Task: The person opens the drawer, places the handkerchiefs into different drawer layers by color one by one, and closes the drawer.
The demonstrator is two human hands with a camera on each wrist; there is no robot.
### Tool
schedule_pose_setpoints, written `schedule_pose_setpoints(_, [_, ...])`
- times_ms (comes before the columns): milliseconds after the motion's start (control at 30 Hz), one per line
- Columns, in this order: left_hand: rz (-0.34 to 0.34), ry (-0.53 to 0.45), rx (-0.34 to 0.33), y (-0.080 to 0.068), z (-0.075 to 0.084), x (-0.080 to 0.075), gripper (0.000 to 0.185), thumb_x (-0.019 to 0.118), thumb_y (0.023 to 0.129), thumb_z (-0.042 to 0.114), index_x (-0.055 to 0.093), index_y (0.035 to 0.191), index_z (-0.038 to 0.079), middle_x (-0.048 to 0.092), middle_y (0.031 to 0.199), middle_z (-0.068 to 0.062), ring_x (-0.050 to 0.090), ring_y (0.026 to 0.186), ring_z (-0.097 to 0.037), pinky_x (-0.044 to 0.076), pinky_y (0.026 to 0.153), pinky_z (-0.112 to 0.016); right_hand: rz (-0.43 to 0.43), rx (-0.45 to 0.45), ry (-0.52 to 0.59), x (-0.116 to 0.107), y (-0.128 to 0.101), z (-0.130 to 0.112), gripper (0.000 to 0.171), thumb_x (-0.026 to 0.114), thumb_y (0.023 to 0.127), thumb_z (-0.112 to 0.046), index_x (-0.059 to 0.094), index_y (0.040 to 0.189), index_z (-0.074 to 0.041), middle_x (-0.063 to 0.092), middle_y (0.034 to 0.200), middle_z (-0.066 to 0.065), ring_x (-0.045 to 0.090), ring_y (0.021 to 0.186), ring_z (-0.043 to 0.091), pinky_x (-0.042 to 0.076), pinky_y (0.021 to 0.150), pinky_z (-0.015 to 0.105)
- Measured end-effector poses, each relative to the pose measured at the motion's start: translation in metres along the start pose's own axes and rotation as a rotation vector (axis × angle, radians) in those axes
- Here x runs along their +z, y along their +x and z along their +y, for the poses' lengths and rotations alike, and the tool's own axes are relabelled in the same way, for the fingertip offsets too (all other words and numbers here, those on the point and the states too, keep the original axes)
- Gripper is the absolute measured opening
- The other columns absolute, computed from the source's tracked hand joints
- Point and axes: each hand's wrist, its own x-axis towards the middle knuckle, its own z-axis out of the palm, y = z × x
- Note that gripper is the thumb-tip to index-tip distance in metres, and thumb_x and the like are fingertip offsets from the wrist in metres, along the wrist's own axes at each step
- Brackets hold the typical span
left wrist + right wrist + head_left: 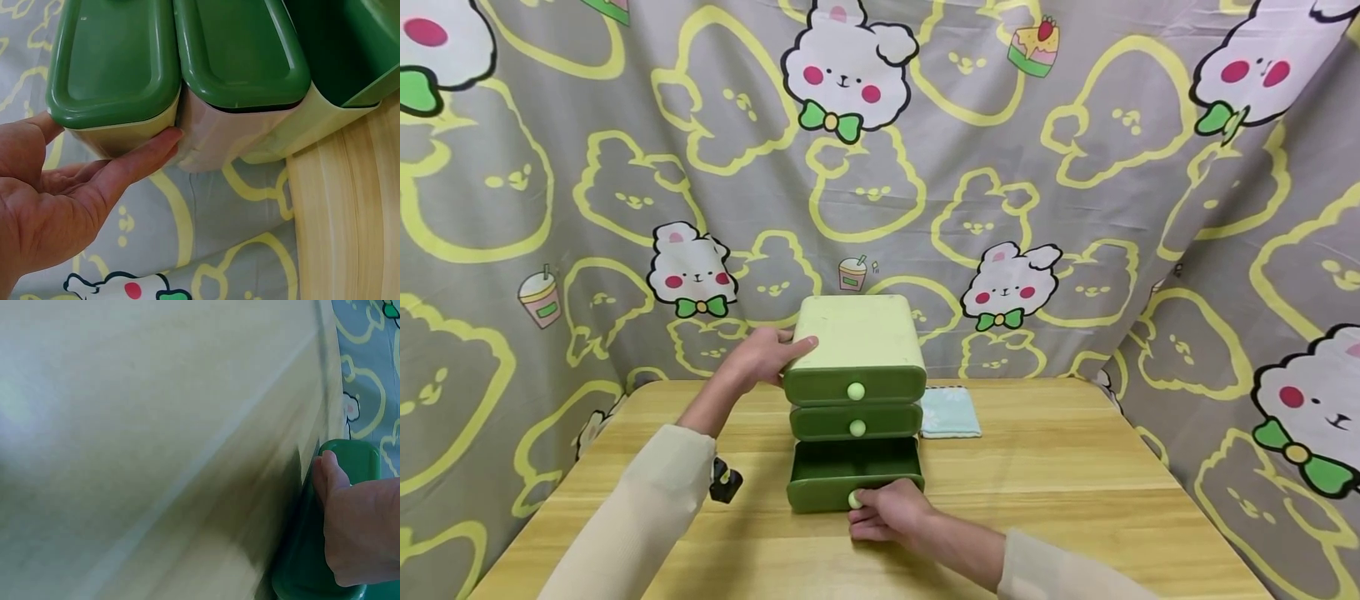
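Observation:
A small green three-drawer cabinet [855, 350] stands on the wooden table [1060, 483]. Its bottom drawer [854, 479] is pulled out and looks empty; the top drawer [855, 386] and middle drawer [855, 422] are closed. My left hand [765, 353] rests with straight fingers against the cabinet's upper left side [125, 140]. My right hand [889, 512] pinches the pale knob [854, 499] on the bottom drawer's front [312, 550]. In the right wrist view only the edge of my right hand [359, 531] shows against the green front.
A folded light blue cloth [950, 411] lies just right of the cabinet. A small black object [725, 482] sits by my left sleeve. A grey cartoon-rabbit curtain [1075, 208] hangs close behind and beside the table. Bare wood stretches to the right.

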Motion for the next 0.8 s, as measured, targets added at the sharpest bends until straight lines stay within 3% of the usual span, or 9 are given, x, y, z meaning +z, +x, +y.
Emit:
schedule_pose_setpoints(267, [-0.008,-0.002,0.006,0.0,-0.001,0.0,0.068,0.057,0.103,0.047,0.047,0.15,0.0,0.067,0.089,-0.01,0.066,0.077,-0.018,0.061,0.074,-0.035,0.003,0.033,-0.033,0.004,-0.017,0.008,0.032,0.062,0.101,-0.013,0.063,0.11,0.018,0.074,0.096,0.02,0.075,0.077,0.019,0.062,0.078,0.032])
schedule_pose_setpoints(800, [-0.005,0.002,-0.009,0.0,0.0,0.001,0.061,0.057,0.103,0.046,0.054,0.142,-0.001,0.065,0.088,-0.009,0.066,0.079,-0.017,0.061,0.078,-0.036,0.013,0.103,-0.067,0.006,-0.034,0.017,0.03,0.061,0.102,-0.015,0.069,0.105,0.013,0.077,0.094,0.014,0.076,0.08,0.018,0.062,0.078,0.031])
